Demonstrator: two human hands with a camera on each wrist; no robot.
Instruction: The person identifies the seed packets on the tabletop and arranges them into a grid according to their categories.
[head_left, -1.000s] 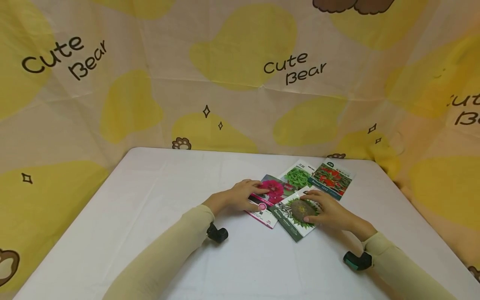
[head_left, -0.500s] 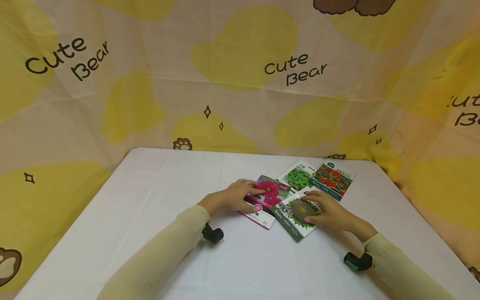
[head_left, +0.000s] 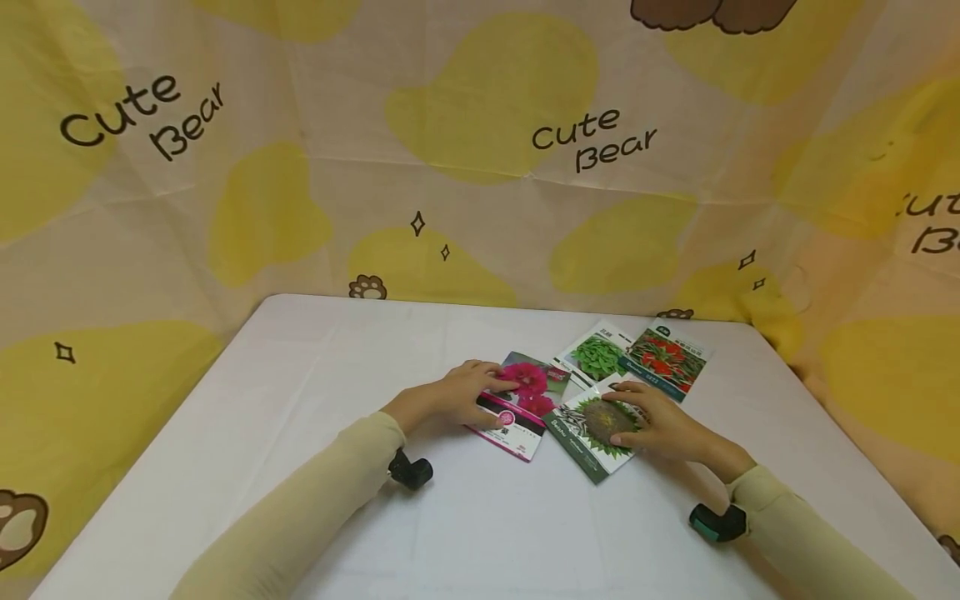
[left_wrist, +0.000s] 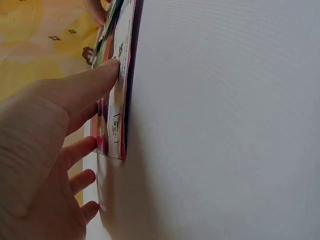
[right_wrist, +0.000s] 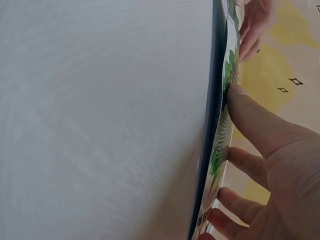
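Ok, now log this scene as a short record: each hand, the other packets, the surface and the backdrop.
Left hand: touches the pink-flower packet
Right hand: rests on the sunflower packet
Other packets: green-leaf packet and red packet, both farther back than the sunflower packet, the red one to the right
Surface: white table
Backdrop: yellow-patched cloth printed "Cute Bear"

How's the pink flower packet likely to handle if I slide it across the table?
The pink flower packet probably slides without tipping, since it lies flat on the white table. Its edge looks thin in the left wrist view, so it's likely light and somewhat bendy.
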